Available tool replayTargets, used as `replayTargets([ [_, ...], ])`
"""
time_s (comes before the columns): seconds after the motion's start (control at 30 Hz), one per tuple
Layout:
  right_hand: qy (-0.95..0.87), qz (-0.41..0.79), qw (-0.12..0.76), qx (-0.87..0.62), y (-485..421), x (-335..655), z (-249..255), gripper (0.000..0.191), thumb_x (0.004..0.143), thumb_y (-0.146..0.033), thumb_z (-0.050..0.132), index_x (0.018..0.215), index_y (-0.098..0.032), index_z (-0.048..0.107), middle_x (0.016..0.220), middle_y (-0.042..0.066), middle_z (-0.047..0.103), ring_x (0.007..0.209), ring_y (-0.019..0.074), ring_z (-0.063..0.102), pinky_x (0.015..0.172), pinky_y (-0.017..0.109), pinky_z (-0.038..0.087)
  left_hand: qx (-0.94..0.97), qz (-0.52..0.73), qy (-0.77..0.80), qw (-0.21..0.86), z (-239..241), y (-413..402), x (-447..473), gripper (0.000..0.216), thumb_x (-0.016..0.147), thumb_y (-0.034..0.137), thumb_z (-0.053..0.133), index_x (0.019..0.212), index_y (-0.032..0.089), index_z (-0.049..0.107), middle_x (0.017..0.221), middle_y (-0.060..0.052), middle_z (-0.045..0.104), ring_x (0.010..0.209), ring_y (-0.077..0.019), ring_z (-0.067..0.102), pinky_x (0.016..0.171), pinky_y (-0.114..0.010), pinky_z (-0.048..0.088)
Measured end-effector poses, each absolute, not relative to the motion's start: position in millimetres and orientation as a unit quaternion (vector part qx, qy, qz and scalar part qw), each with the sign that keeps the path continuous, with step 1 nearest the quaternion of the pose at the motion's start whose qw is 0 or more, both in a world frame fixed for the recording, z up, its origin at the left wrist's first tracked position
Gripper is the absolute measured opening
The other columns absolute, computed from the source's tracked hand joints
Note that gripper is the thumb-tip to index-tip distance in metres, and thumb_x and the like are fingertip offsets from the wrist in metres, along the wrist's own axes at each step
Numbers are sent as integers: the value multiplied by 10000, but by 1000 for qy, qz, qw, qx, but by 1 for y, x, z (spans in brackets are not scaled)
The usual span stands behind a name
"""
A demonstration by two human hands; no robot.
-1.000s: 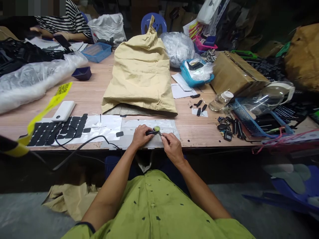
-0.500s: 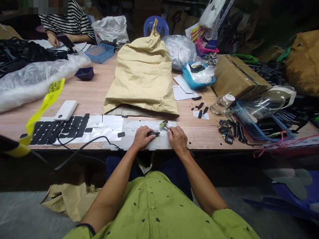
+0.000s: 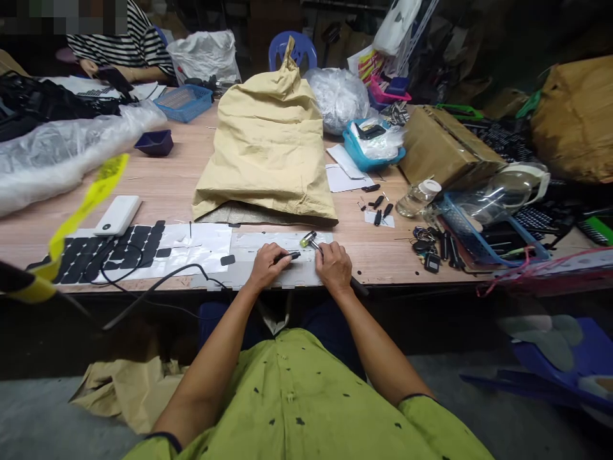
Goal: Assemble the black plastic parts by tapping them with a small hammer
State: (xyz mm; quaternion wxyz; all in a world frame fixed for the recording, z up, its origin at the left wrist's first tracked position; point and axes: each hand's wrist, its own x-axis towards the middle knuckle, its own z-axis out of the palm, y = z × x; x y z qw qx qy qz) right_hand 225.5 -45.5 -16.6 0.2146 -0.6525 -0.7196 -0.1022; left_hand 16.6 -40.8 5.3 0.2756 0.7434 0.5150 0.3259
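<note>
Near the table's front edge, my left hand (image 3: 267, 265) is closed on a small black plastic part (image 3: 293, 255), whose end sticks out past the fingertips toward the right. My right hand (image 3: 334, 265) grips a small hammer (image 3: 309, 239) with a metal head and a yellow-green face. Its dark handle shows behind my wrist, over the table edge. Both hands are above a grey-white work board (image 3: 244, 268) on the table. The hammer head is up and to the right of the black part, apart from it.
A large beige sack (image 3: 265, 153) stands ahead. Small black parts (image 3: 378, 207) and a glass jar (image 3: 419, 198) lie to the right. Leftward are a white power bank (image 3: 118, 215), a black cable (image 3: 158, 284) and sheets with black pads (image 3: 138, 246). A person in stripes (image 3: 143, 45) sits far left.
The view has shifted a little, so most things sit further left. My right hand has turned the hammer, and its head now points up and left. My left hand still holds the black part.
</note>
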Motion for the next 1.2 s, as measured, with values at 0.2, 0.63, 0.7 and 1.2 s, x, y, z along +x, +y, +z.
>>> replayTargets([
  [0.2,-717,-97,217,-655,-46,223,-15,179,938,-224,504,1000,-199,670,894,76,578,851,224,474,706,314,335,740,382,466,299,3,-114,5,255,901,461,583,921,234,697,815,-56,693,766,-220,636,738,-379,533],
  [0.63,-721,-90,225,-649,-46,224,-14,176,937,-218,492,991,-194,658,883,77,574,842,225,474,692,312,326,736,153,535,385,-23,-148,4,231,773,379,622,945,300,754,676,1,707,626,-207,666,558,-286,473],
  [0.7,-720,-91,224,-650,-46,224,-14,179,937,-214,488,989,-191,657,880,76,573,842,224,475,695,311,327,739,175,500,416,-3,-137,7,211,821,391,605,920,290,763,704,1,724,634,-190,666,590,-279,490],
  [1.2,-731,-108,239,-630,-56,225,-12,154,934,-207,500,973,-197,649,835,62,563,813,221,481,688,316,338,481,272,826,112,22,91,-40,346,799,167,518,1088,67,679,1304,-314,513,1318,-498,397,1042,-709,336],
])
